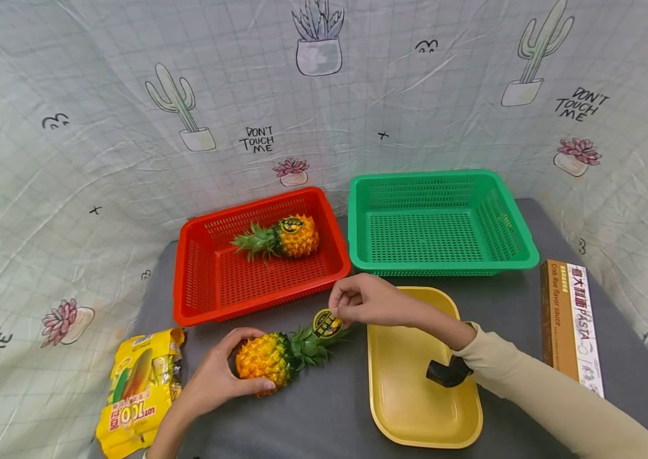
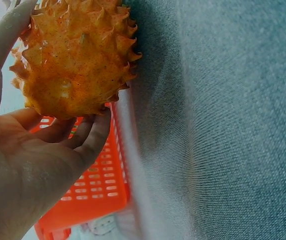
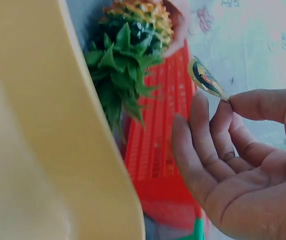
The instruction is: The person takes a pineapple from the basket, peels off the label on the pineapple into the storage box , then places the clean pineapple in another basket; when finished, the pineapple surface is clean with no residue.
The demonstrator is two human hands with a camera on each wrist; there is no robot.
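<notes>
A small orange pineapple (image 1: 263, 360) with a green crown lies on the grey table, and my left hand (image 1: 230, 366) grips its body, thumb on the near side and fingers on the far side. In the left wrist view its spiky skin (image 2: 78, 55) fills the space above my palm. My right hand (image 1: 372, 299) pinches a round black-and-yellow sticker (image 1: 327, 324) by its edge, above the crown. The right wrist view shows this sticker (image 3: 205, 77) slightly curved between thumb and index fingertip, with the pineapple's crown (image 3: 123, 65) beyond it.
A red basket (image 1: 183, 280) holding another stickered pineapple (image 1: 299, 237) stands behind. To its right is a green basket (image 1: 358, 223). A yellow tray (image 1: 415, 414) with a black object (image 1: 446, 373) lies under my right forearm. A yellow snack bag (image 1: 140, 389) and a pasta box (image 1: 573, 325) flank them.
</notes>
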